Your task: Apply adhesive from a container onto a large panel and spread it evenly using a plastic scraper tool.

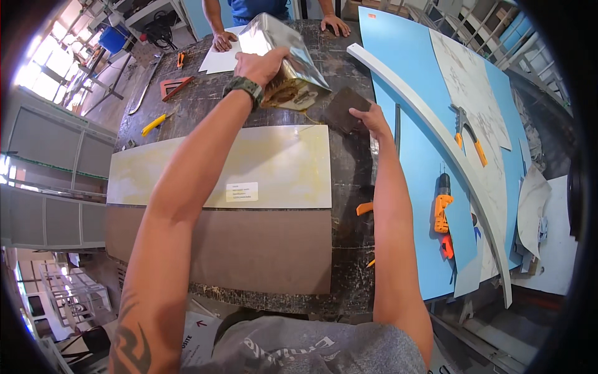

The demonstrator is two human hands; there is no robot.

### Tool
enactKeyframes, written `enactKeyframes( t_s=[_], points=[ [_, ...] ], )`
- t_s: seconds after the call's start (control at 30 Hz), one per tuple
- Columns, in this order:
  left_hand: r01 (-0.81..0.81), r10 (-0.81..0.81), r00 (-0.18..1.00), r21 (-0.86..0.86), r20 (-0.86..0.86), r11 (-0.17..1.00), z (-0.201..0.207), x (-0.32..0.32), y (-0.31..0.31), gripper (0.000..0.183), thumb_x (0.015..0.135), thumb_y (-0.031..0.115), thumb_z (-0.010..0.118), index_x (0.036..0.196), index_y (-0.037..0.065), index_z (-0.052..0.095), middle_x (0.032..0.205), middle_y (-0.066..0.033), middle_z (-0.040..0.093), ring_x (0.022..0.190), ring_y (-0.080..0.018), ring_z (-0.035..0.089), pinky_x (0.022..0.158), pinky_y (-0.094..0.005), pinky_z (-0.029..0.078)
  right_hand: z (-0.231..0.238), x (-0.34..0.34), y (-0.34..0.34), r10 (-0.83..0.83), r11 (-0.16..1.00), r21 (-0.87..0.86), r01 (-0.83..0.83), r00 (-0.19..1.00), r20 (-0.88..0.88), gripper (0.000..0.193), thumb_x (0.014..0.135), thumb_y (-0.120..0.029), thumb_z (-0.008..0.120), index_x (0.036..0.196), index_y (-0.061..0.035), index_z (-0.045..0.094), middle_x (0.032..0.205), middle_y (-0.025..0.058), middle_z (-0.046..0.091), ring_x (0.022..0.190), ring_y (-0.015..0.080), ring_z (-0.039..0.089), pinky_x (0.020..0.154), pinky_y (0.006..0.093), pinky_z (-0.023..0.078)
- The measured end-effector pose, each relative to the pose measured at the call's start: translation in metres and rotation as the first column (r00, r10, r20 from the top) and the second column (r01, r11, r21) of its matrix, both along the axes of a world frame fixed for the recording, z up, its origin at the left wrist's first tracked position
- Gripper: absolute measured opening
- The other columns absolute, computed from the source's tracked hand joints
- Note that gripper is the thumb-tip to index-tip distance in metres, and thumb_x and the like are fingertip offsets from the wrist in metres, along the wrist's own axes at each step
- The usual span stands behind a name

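Observation:
My left hand [260,67] grips a shiny rectangular metal can [283,53], tipped over above the far edge of a cream board. Amber residue coats the can's top around its opening, and a thin yellowish strand hangs from its lower corner. In my right hand [375,121] is a dark brown square piece of sheet [344,110], pinched by its right side with the thumb on top. The cream board [162,159] has yellowish smears and a white label [242,192]. Along its near edge lies a brown sheet [268,249].
Across the dark worktable [352,262] stands a person in blue, one hand [223,41] on white sheets, the other [336,25] on the table. A yellow cutter [154,125] and a red set square [175,88] lie left. Right are blue sheets [411,218], a curved white strip [430,118] and a drill [442,209].

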State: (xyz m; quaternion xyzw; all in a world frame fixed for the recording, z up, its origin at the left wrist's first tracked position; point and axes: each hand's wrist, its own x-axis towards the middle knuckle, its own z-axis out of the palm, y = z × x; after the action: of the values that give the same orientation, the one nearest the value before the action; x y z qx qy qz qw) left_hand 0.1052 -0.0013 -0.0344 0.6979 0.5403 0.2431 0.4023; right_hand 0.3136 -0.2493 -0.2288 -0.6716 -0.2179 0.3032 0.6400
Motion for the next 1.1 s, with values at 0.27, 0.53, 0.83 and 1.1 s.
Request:
enactKeyframes(
  t_s=[0.27, 0.53, 0.83, 1.1],
  points=[
    [-0.081, 0.081, 0.997, -0.005, 0.011, 0.997, -0.004, -0.039, -0.028, 0.096, 0.061, 0.043, 0.086, 0.123, -0.018, 0.046, 0.104, -0.0240, 0.065, 0.082, -0.0267, 0.068, 0.073, -0.0356, 0.058, -0.007, 0.043, 0.031, 0.254, 0.960, -0.126, -0.251, 0.967, 0.006, 0.047, 0.082, -0.008, 0.082, 0.124, 0.0042, 0.063, 0.110, 0.0110, 0.071, 0.096, 0.0210, 0.066, 0.090, 0.0320, 0.052],
    [-0.013, 0.013, 0.998, 0.003, 0.067, 1.000, -0.022, -0.056, -0.041, 0.102, 0.064, 0.053, 0.080, 0.130, -0.015, 0.043, 0.116, -0.0275, 0.063, 0.105, -0.0374, 0.065, 0.094, -0.0424, 0.053, -0.009, 0.054, 0.057, 0.392, 0.843, -0.490, -0.221, 0.877, 0.279, 0.061, 0.075, -0.020, 0.090, 0.124, 0.0032, 0.062, 0.105, 0.0109, 0.069, 0.091, 0.0215, 0.062, 0.086, 0.0319, 0.051],
    [-0.059, 0.055, 0.994, 0.049, 0.090, 0.997, -0.043, -0.059, -0.045, 0.105, 0.063, 0.045, 0.084, 0.136, -0.015, 0.039, 0.115, -0.0272, 0.062, 0.099, -0.0340, 0.064, 0.089, -0.0400, 0.054, -0.008, 0.049, 0.074, 0.472, 0.869, -0.285, -0.405, 0.852, 0.227, 0.039, 0.079, -0.005, 0.081, 0.114, -0.0003, 0.064, 0.095, 0.0061, 0.067, 0.083, 0.0176, 0.058, 0.077, 0.0302, 0.050],
    [-0.130, 0.127, 0.985, 0.013, 0.119, 0.991, -0.057, -0.087, -0.033, 0.112, 0.063, 0.049, 0.081, 0.143, -0.012, 0.032, 0.118, -0.0293, 0.061, 0.104, -0.0392, 0.064, 0.094, -0.0431, 0.052, 0.031, -0.016, 0.041, 0.452, 0.886, -0.303, -0.351, 0.798, 0.397, 0.023, 0.075, 0.002, 0.077, 0.097, 0.0007, 0.073, 0.085, 0.0033, 0.069, 0.073, 0.0154, 0.057, 0.071, 0.0297, 0.048]
  ],
)
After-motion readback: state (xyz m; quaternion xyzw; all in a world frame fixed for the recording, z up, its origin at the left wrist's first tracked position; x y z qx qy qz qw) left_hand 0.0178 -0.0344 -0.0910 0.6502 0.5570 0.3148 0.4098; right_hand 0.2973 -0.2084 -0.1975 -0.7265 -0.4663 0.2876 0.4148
